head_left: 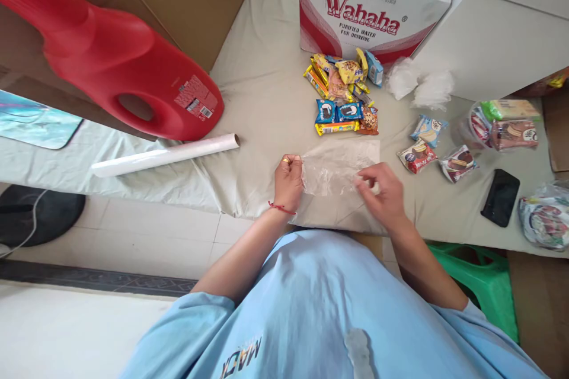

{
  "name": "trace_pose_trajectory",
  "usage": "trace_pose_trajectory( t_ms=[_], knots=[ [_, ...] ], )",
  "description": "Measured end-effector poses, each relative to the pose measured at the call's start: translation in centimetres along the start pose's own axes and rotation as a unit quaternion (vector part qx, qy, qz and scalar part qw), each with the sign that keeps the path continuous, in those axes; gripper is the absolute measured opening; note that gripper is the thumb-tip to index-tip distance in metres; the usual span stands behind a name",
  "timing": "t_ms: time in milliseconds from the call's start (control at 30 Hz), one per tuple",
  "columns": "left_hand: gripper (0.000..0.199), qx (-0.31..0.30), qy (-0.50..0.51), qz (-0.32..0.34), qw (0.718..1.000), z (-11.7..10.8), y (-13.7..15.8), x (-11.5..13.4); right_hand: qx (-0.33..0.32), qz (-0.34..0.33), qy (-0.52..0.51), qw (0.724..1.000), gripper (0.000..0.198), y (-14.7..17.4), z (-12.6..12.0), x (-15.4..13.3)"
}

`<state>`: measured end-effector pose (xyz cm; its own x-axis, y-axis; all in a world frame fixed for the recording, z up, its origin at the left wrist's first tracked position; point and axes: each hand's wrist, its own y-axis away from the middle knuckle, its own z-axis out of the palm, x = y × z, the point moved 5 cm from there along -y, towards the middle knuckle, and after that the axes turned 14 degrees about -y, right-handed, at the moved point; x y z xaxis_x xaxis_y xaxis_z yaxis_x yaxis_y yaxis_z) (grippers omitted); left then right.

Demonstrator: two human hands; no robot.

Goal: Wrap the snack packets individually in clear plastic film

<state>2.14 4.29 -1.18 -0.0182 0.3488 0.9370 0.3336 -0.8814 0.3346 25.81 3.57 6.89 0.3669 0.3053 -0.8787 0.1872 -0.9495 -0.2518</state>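
A clear plastic bag [329, 176] is stretched between my two hands above the near edge of the cloth-covered table. My left hand [288, 180] grips its left side in a closed fist, a ring on one finger. On the other side, my right hand [381, 194] pinches the bag's edge between thumb and fingertips. Just beyond the bag lies a pile of wrapped snacks [351, 74], with blue cookie packets [338, 111] at its near side. To the right of my right hand are a red snack packet [418, 156] and a blue-white packet [429, 130].
A Wahaha carton [373, 12] stands at the back beside folded clear bags [433, 89]. Leftward are a big red jug [146, 80] and a white roll [166, 156]. A phone [501, 197], a tub of snacks [480, 124] and a stuffed plastic bag [546, 216] sit rightward.
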Motion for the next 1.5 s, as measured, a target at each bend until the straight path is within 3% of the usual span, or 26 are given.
trace_pose_trajectory(
  t_ms=[100,200,300,467,767,967,1067,1167,1233,1333,1400,1500],
  knots=[
    [0.041,-0.012,0.022,-0.009,1.000,0.3,0.3,0.0,-0.133,-0.083,0.032,0.987,0.025,0.5,4.6,-1.7],
    [0.041,-0.016,0.031,-0.005,0.999,0.4,0.5,0.1,-0.155,-0.107,0.066,0.980,0.030,0.8,7.2,-1.1],
    [0.044,-0.011,0.042,-0.003,0.999,0.4,0.6,0.2,-0.165,-0.113,0.082,0.976,0.024,0.5,8.4,-0.1],
    [0.044,-0.010,0.048,-0.011,0.999,0.5,0.6,0.1,-0.172,-0.092,0.039,0.980,0.024,-0.4,7.9,0.5],
    [0.046,-0.063,0.075,-0.048,0.994,0.5,0.5,0.0,-0.099,-0.079,-0.028,0.992,0.018,-1.3,5.0,-1.3],
    [0.053,-0.126,0.066,-0.067,0.987,-0.7,0.3,0.4,-0.037,0.102,-0.110,0.988,0.028,-1.7,3.6,-0.1],
    [0.070,-0.175,0.040,-0.079,0.980,-0.4,1.5,0.6,0.001,0.171,-0.204,0.964,0.036,-1.5,4.2,0.0],
    [0.102,-0.167,-0.020,-0.074,0.983,-0.1,2.8,0.6,0.063,0.229,-0.311,0.920,0.041,-1.5,4.8,-0.2],
    [0.093,-0.154,-0.041,-0.093,0.983,-0.1,3.1,0.2,0.099,0.267,-0.382,0.879,0.044,-1.6,4.7,0.1],
    [0.056,-0.168,-0.011,-0.132,0.977,-0.8,2.4,-0.3,0.142,0.329,-0.467,0.808,0.048,-1.8,3.8,1.2],
    [0.053,-0.161,0.023,-0.135,0.977,-2.0,1.2,-0.1,0.168,0.367,-0.495,0.770,0.050,-1.9,2.7,2.5],
    [0.054,-0.115,0.044,-0.126,0.984,-4.1,-0.8,0.9,0.214,0.395,-0.507,0.736,0.046,-1.9,1.1,4.5]
  ],
)
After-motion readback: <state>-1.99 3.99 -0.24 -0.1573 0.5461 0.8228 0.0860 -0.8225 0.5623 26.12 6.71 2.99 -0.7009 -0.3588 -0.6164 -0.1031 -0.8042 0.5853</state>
